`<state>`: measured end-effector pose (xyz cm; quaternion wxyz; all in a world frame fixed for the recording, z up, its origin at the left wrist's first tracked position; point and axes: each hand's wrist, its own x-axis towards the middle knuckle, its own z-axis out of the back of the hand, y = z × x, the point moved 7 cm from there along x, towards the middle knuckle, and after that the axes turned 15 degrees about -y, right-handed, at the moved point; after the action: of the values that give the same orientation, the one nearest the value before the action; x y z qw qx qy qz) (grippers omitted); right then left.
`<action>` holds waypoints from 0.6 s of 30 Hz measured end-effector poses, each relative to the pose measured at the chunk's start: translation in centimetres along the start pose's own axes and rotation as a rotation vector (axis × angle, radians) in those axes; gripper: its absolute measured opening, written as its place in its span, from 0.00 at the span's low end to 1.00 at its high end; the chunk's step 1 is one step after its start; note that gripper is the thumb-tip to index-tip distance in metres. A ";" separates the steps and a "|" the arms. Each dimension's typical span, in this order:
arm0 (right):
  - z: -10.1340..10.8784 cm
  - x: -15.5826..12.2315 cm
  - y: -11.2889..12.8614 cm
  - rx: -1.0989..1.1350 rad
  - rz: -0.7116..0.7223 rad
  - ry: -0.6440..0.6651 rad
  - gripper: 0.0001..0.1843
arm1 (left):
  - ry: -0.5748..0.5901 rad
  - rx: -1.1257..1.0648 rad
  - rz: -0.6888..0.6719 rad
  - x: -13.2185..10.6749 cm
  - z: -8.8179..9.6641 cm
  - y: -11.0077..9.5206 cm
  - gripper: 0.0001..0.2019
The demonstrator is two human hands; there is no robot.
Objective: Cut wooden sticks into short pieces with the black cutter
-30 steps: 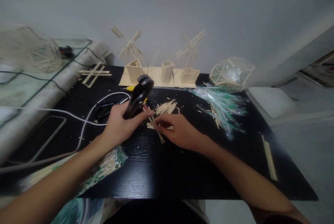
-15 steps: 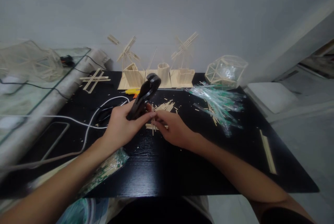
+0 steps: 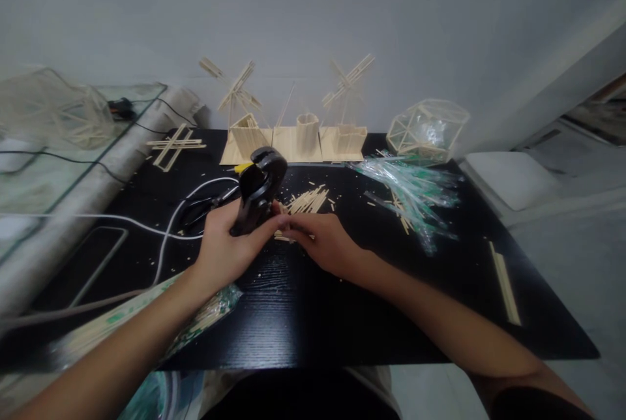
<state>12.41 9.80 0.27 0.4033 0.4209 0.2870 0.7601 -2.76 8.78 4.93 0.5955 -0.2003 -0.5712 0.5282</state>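
Observation:
My left hand (image 3: 227, 244) grips a black hand tool (image 3: 258, 188), perhaps pliers or a cutter, with its head pointing up and away from me. My right hand (image 3: 325, 242) is closed in a pinch right beside the left fingertips, on thin wooden sticks (image 3: 286, 232) that lie low over the black table (image 3: 313, 315). Just behind both hands lies a loose pile of short sticks (image 3: 308, 199).
Stick-built windmill models (image 3: 293, 136) stand on flat bases at the table's back edge, with a geometric stick frame (image 3: 426, 130) to their right. Clear green-printed wrappers (image 3: 415, 188) lie right of centre. A white cable (image 3: 161, 227), a stick cross (image 3: 176, 144) and a stick packet (image 3: 205, 315) sit at left.
The tool has swung more upright in my left hand. My right hand has drawn in closer to the left fingertips, with the sticks now bunched between the two hands.

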 end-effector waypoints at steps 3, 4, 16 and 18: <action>-0.3 0.0 -0.4 0.001 -0.014 -0.008 0.08 | 0.018 -0.016 0.035 0.0 -0.1 0.3 0.07; -0.4 -0.1 -0.5 -0.002 -0.012 -0.011 0.08 | 0.026 -0.021 0.052 0.0 -0.2 0.4 0.07; -0.9 -0.2 -0.6 -0.008 0.041 0.024 0.07 | 0.054 -0.013 0.057 0.2 -0.1 0.6 0.06; -1.1 -0.2 -0.8 0.002 0.027 0.045 0.05 | 0.058 -0.028 0.057 0.2 -0.1 0.6 0.05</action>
<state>11.80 9.96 -0.96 0.3860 0.4083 0.2911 0.7744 -2.97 9.21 4.48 0.5936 -0.2402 -0.5550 0.5309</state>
